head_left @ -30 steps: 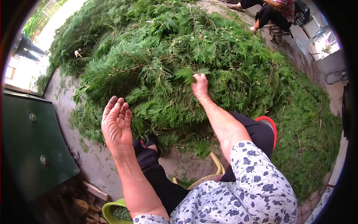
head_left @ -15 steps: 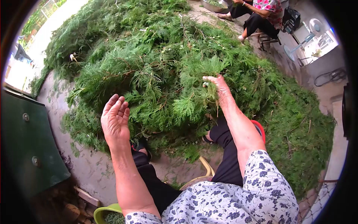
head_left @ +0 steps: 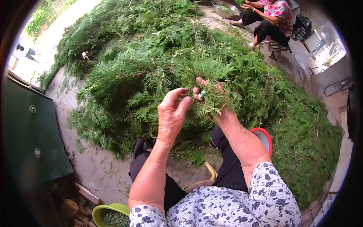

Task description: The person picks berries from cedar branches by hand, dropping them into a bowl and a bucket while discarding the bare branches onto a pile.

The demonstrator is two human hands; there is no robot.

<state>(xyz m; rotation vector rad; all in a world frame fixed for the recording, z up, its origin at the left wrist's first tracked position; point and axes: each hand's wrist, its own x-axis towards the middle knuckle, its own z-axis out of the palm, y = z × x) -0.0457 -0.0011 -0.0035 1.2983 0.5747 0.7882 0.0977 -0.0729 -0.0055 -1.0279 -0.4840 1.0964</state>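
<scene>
My right hand (head_left: 225, 112) is closed round a green cypress sprig (head_left: 219, 99), whose flat, feathery leaves partly hide the fingers. A few pale blue-green cones (head_left: 202, 94) show on the sprig beside the fingers. Just left of those cones, my left hand (head_left: 171, 115) has its thumb and forefinger apart, with nothing visible between them. Beneath both hands spreads a large heap of cut cypress branches (head_left: 124, 70).
A lime-green bucket (head_left: 99, 217) of small green cones stands at lower left, and a red-rimmed bowl (head_left: 267, 133) sits by my right leg. At upper right, a seated person (head_left: 269, 19) handles greenery near a metal basin (head_left: 223, 13). A dark green cabinet (head_left: 34, 128) is on the left.
My left hand has moved right, from beside the heap to the sprig's cones. My right hand still holds the sprig, now turned so the cones face the left hand.
</scene>
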